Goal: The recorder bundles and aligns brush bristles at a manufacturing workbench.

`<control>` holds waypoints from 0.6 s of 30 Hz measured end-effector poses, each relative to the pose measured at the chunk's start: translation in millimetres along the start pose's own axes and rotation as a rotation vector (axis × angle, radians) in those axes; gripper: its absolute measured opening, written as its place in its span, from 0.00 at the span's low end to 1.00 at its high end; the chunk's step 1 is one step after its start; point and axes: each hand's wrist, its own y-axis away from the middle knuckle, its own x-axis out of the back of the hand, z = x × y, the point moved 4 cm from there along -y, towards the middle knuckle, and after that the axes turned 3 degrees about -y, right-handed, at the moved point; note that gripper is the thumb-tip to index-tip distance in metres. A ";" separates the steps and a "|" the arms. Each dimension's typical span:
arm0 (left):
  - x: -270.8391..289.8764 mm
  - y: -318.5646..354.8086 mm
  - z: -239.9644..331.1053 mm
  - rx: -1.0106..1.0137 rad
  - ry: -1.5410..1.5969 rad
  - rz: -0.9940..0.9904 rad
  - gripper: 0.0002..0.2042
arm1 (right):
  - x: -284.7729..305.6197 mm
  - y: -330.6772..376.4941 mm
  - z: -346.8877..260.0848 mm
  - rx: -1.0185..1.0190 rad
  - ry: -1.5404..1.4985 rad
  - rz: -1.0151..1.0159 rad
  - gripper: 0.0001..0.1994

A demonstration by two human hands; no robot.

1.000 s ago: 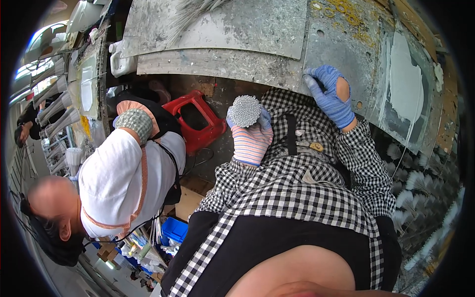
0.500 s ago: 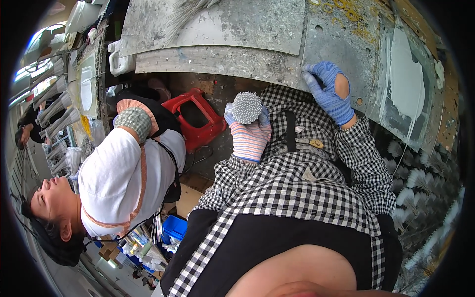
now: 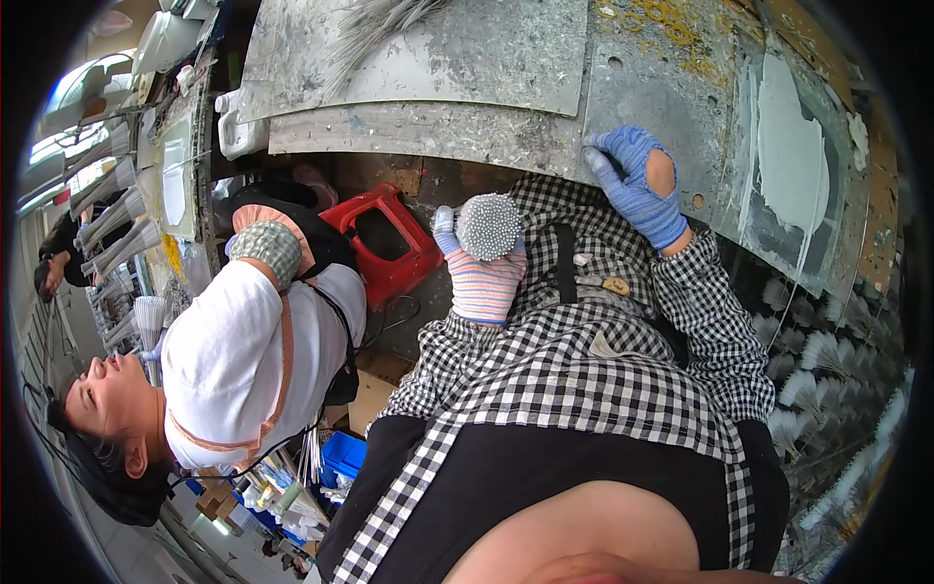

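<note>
In my left hand (image 3: pixel 486 282), gloved in pink-and-blue stripes, is a round bundle of thin grey strands (image 3: pixel 489 226). Its dotted end faces up; the rest is hidden beneath. One blue fingertip stands out at the bundle's left side. My right hand (image 3: pixel 642 185), in a blue glove with a hole showing skin, rests at the front edge of the stained metal worktable (image 3: pixel 657 92). Its thumb and bent forefinger come close together there, and anything between them is too small to tell. The two hands are well apart.
Grey strands (image 3: pixel 375 39) lie on a board (image 3: pixel 486 58) atop the table. White paste (image 3: pixel 793 146) coats a plate at right. A red stool (image 3: pixel 394 248) and a co-worker in white (image 3: pixel 233 341) are at my left. Feathery bundles (image 3: pixel 827 355) stand at lower right.
The view has shifted slightly, so the table sits lower. My left hand and the bundle have moved a little right relative to the table, and its left finger sticks out more. My right hand stays put.
</note>
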 end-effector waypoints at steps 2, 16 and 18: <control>-5.2 2.1 -0.2 0.012 -0.035 -0.090 0.23 | 0.0 -0.1 -0.1 0.014 -0.005 0.010 0.08; -93.8 29.1 9.7 -0.239 -0.736 -0.405 0.30 | 9.2 4.8 9.3 0.009 -0.061 0.040 0.09; -116.0 20.0 5.4 -0.141 -0.705 -0.496 0.24 | 14.1 1.9 11.6 -0.057 -0.046 0.017 0.10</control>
